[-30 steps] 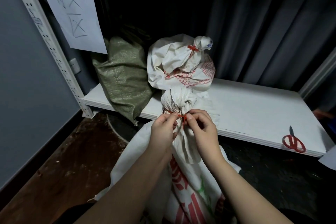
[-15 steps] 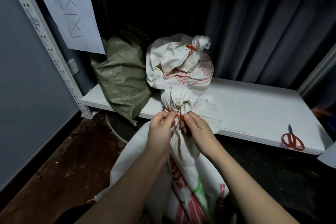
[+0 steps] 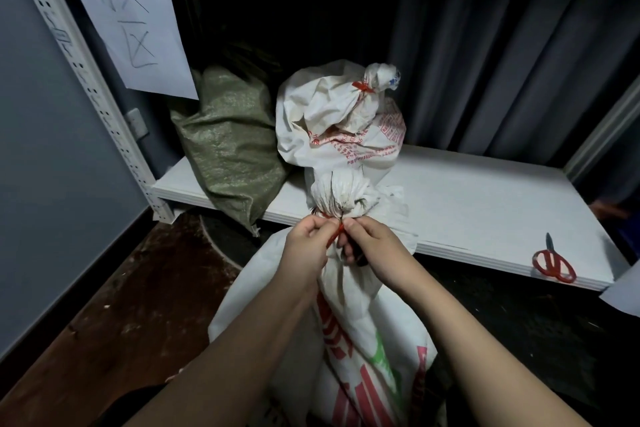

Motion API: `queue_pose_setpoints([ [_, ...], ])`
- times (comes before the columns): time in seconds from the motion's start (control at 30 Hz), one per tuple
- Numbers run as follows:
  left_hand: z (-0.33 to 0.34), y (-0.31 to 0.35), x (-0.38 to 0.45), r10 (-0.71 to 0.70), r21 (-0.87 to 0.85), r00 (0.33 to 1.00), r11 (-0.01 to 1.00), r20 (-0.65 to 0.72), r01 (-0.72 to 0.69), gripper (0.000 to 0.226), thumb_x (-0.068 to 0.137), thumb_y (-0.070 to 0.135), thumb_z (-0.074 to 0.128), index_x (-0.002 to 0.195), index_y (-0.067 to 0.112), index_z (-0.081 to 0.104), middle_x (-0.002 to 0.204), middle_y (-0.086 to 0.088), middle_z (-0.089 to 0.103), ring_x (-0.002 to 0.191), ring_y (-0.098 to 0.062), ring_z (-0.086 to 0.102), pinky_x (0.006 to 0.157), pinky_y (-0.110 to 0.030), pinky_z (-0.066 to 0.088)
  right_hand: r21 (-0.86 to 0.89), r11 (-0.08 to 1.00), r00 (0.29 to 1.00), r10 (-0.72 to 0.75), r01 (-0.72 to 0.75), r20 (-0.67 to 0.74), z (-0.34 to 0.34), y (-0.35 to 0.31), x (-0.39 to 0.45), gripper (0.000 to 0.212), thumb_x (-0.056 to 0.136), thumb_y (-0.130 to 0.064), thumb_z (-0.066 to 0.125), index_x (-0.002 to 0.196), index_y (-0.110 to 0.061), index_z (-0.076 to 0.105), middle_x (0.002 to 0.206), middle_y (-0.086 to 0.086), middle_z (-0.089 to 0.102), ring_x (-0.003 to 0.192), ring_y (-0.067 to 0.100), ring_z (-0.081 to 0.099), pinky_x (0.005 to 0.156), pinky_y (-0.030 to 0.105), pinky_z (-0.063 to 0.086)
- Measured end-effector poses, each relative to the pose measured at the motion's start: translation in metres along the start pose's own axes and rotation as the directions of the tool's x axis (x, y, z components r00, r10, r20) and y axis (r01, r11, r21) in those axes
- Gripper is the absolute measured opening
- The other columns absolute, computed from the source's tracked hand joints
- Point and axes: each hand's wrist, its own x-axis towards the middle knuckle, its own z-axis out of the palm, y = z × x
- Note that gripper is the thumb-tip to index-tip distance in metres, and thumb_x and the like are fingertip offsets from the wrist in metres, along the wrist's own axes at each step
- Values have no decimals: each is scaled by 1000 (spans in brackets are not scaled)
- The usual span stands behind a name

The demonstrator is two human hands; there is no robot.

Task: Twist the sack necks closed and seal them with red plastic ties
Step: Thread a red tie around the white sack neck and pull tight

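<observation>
A white woven sack (image 3: pixel 363 350) with red and green print stands on the floor in front of me. Its gathered neck (image 3: pixel 341 194) bunches up above a red plastic tie (image 3: pixel 334 229) wrapped round it. My left hand (image 3: pixel 308 250) and my right hand (image 3: pixel 375 250) meet at the neck, each pinching an end of the tie. On the shelf behind stands a second white sack (image 3: pixel 332 125), its neck closed with a red tie (image 3: pixel 362 87).
A green woven sack (image 3: pixel 225 146) leans at the left of the white shelf board (image 3: pixel 485 211). Red-handled scissors (image 3: pixel 553 263) lie near the shelf's front right edge. A perforated upright (image 3: pixel 86 80) with a paper sign (image 3: pixel 131 17) stands left. Dark curtain hangs behind.
Both hands have stayed at the sack neck, shifting slightly as they work the red tie. The loose flap of the neck has dropped a little to the right.
</observation>
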Motion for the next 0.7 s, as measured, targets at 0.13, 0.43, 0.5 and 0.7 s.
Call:
queue_pose_setpoints([
  [0.13, -4, 3, 2, -41, 23, 999, 999, -14, 41, 25, 93, 16, 57, 68, 12, 54, 54, -1, 50, 39, -3, 43, 40, -13, 33, 164, 986, 999, 23, -18, -29, 3, 1, -1, 36, 101, -19, 41, 66, -9, 49, 48, -7, 47, 44, 9, 41, 47, 19, 37],
  [0.43, -14, 7, 10, -194, -72, 980, 979, -45, 191, 16, 88, 20, 66, 72, 16, 67, 59, 10, 61, 59, -1, 52, 60, -18, 42, 124, 988, 996, -91, 92, -15, -1, 5, -1, 34, 98, -14, 46, 65, -10, 49, 51, -9, 50, 49, 7, 46, 54, 14, 41],
  [0.5, -15, 9, 10, -213, -67, 976, 975, -42, 210, 15, 87, 22, 66, 73, 18, 66, 60, 11, 60, 61, -1, 53, 59, -18, 39, 127, 988, 996, -89, 88, 4, -1, 5, -1, 33, 98, -14, 46, 65, -11, 50, 52, -10, 50, 51, 7, 47, 56, 15, 42],
  [0.7, -13, 12, 7, -89, 25, 994, 996, -66, 91, 18, 92, 18, 58, 74, 16, 58, 56, 3, 49, 44, -5, 41, 42, -18, 29, 151, 988, 997, -32, 21, 74, -2, 2, -6, 32, 101, -12, 39, 72, -7, 52, 57, 1, 51, 50, 7, 48, 56, 20, 41],
])
